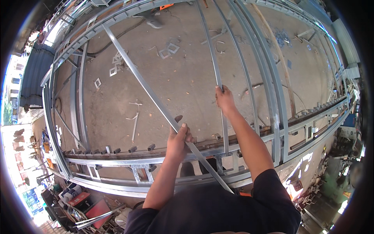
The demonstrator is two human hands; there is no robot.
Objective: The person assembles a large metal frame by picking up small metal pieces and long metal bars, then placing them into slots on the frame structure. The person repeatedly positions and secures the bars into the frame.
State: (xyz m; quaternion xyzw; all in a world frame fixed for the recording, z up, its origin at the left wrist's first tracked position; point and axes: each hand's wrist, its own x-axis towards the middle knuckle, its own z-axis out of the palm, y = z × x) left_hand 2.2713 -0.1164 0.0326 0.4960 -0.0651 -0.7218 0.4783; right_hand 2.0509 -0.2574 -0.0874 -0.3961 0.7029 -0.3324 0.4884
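My left hand is closed round a long grey metal tube. The tube slants from the far frame rail at the upper left, past my wrist, down to the front of my body. Further forward and to the right, my right hand grips a thinner metal bar. This bar spans from the far side to the near rail of a large metal frame. Just right of it, another thin bar lies across the frame in the same direction.
Thicker beams cross the frame on the right, beside a rusty bar. Square metal offcuts and scraps lie on the concrete floor below. A red-and-black machine stands at the lower left. A person's shoe shows at the far side.
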